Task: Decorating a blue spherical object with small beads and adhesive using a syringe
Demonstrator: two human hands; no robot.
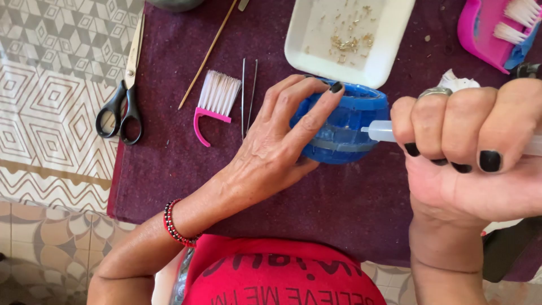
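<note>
My left hand (pixel 276 141) grips a round blue mosaic-covered bowl (pixel 344 133) on its near side, fingers curled over its rim. My right hand (pixel 474 152) is fisted around a clear plastic syringe-like applicator (pixel 378 131), whose nozzle touches the bowl's side at a grey band. The bowl is tilted on its side over a dark purple cloth (pixel 186 175). A ring sits on one right finger, and a red and black bead bracelet (pixel 172 223) is on my left wrist.
A white tray (pixel 389 51) with small gold bits lies behind the bowl. A pink-handled white brush (pixel 214 101), metal tweezers (pixel 248 93), a wooden stick (pixel 206 56) and black-handled scissors (pixel 127 85) lie to the left. A pink dustpan with brush (pixel 491 31) is at top right.
</note>
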